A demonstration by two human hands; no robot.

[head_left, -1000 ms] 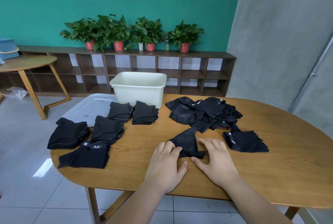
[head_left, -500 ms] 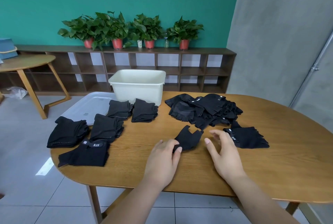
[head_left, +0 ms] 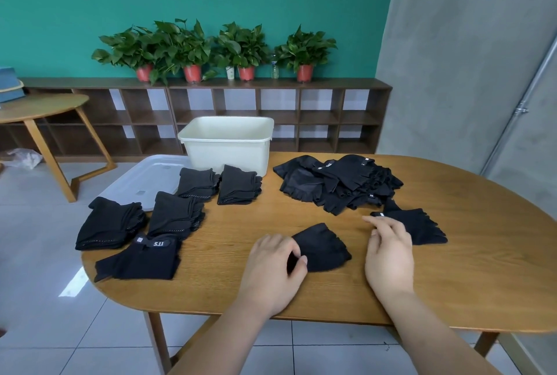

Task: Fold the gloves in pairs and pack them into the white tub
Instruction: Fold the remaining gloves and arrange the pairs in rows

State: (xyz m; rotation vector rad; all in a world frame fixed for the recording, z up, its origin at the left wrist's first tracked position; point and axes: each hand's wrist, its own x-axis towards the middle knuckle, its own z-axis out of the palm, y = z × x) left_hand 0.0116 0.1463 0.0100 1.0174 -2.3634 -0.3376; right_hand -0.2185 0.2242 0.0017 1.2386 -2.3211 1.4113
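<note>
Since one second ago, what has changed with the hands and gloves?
The right hand let go of the folded black fabric glove and moved right, toward the flat black glove. The left hand now pinches the folded one's edge. The folded stacks, loose heap and white plastic tub stayed put.

Your left hand [head_left: 271, 269] and right hand [head_left: 388, 257] are bare, and so are both wrists. Your left forearm [head_left: 223, 341] and right forearm [head_left: 434, 335] are bare too, uncovered all the way down to the bottom edge of the view, where the wide lens makes them look broad and thick. Your fingers [head_left: 278, 242] are short and rounded at the tips. Your nails are trimmed short and plain; one shows on your left thumb [head_left: 302, 260] and another on your right thumb [head_left: 374, 233]. Your knuckles show as soft ridges across the backs of both hands.
</note>
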